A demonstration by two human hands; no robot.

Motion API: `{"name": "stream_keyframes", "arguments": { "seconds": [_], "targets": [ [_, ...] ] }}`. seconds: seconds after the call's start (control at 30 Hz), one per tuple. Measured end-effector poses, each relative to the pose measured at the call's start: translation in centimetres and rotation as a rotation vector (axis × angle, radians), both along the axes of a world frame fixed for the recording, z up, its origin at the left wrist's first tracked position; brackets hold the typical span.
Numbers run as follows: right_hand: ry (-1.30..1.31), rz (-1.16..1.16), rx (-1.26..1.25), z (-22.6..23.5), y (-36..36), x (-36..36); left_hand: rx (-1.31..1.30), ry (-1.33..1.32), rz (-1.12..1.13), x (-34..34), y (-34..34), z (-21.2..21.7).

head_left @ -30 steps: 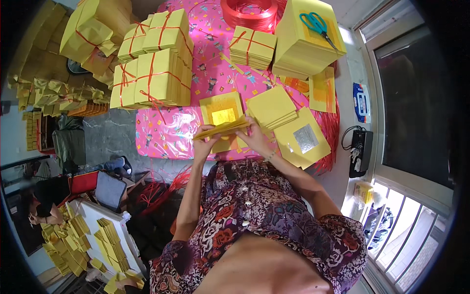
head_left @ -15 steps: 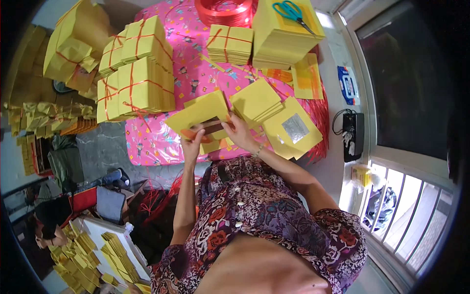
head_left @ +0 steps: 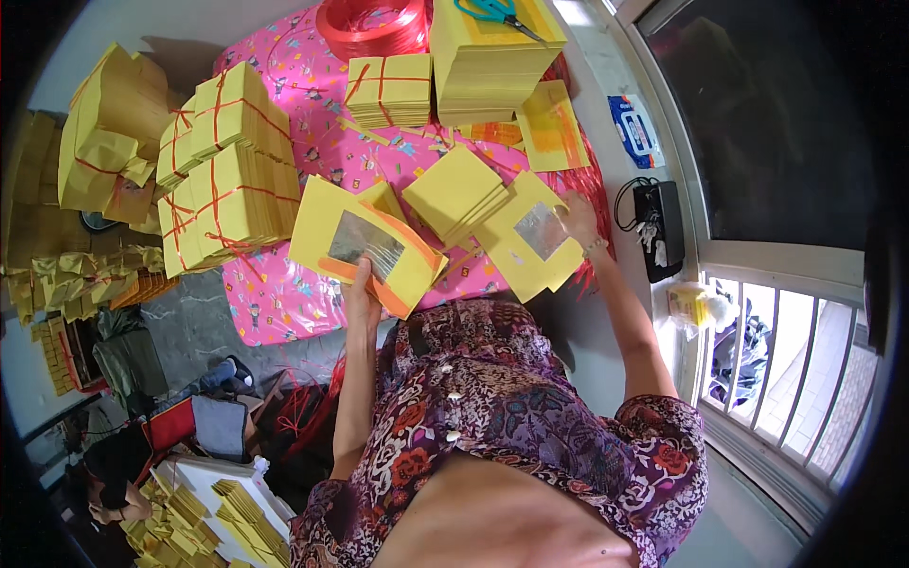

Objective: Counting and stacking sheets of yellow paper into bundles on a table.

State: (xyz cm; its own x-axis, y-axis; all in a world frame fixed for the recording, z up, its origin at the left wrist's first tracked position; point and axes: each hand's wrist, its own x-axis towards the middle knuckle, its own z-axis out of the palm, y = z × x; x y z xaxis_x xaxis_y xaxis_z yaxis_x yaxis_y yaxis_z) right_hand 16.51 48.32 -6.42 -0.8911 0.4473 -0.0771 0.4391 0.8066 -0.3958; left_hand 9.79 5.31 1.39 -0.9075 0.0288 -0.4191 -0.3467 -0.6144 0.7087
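The left hand [head_left: 363, 298] grips a yellow sheet [head_left: 367, 248] by its near edge, thumb on top; the sheet lies tilted just beyond that hand, with a silver patch in its middle and orange bands along it. The right hand [head_left: 580, 220] is at the right edge of a second patched sheet [head_left: 525, 260], its fingers bent over that edge; whether they pinch it I cannot tell. Between the hands, a little farther off, sits a small pile [head_left: 456, 189] of plain yellow sheets.

To the right of the right hand, a packet [head_left: 634, 131] carries a blue and white printed label, its lettering too small to read. Below it is a black box [head_left: 658, 227] with keys.

Under both hands, the worktop [head_left: 275, 303] has a glossy pink cover printed with little figures. Beyond the left hand stand tied bundles [head_left: 227, 180]; beyond the right, a tall stack [head_left: 497, 66] with teal-handled scissors [head_left: 497, 9] on top, and a red coil [head_left: 371, 26] to its left. Grey floor [head_left: 194, 312] shows left of the left hand; a barred window [head_left: 786, 369] stands right of the right forearm, near a clear bag [head_left: 696, 310] with something yellow inside.
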Motion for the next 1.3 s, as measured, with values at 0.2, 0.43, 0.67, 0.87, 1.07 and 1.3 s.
{"name": "stream_keyframes", "arguments": {
  "seconds": [0.2, 0.43, 0.67, 0.87, 1.07, 1.3],
  "targets": [
    [-0.165, 0.015, 0.130, -2.0, 0.8, 0.9, -0.021, -0.126, -0.101, -0.1, 0.7, -0.5],
    [-0.363, -0.158, 0.145, 1.7, 1.2, 0.7, -0.060, -0.064, -0.239, 0.9, 2.4, -2.0],
    [0.045, -0.060, 0.331, 14.6, -3.2, 0.1, -0.119, 0.081, -0.364, 1.4, 4.8, -1.9],
    [0.336, 0.097, 0.158, 22.3, -7.1, -0.9, -0.174, 0.044, -0.440, 1.0, 4.1, -0.9],
    [0.374, 0.189, -0.238, 20.4, -10.1, -2.9, 0.087, -0.052, -0.418, 1.1, 3.6, 0.1],
    [0.349, 0.224, -0.664, 19.4, -16.2, -2.6, 0.055, 0.079, -0.463, 0.3, 3.9, -0.3]
  ]
}}
